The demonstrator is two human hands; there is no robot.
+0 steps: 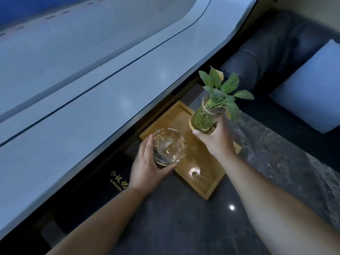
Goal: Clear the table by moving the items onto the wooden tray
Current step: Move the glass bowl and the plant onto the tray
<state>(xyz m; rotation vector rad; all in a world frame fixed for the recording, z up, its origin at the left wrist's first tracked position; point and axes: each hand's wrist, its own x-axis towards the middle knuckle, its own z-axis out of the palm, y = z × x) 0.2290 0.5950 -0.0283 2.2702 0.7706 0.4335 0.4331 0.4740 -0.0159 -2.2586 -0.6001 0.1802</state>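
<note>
While over tray (211, 186) | ashtray (169, 147) in left fingers (147, 144) | plant jar (204, 118) in right fingers (197, 133)

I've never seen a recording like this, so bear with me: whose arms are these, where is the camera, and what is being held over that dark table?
There is no machine here. The arms belong to a person wearing a wide-angle camera on the head, so the one picture looks forward and down at their own hands.

The left hand grips a glass ashtray. The right hand holds a glass jar with a green plant growing in it. Both are over a wooden tray that lies on a dark stone table. Whether either thing already touches the tray is hard to tell.

A black booklet lies left of the tray, and a sofa with a blue cushion stands on the right.
</note>
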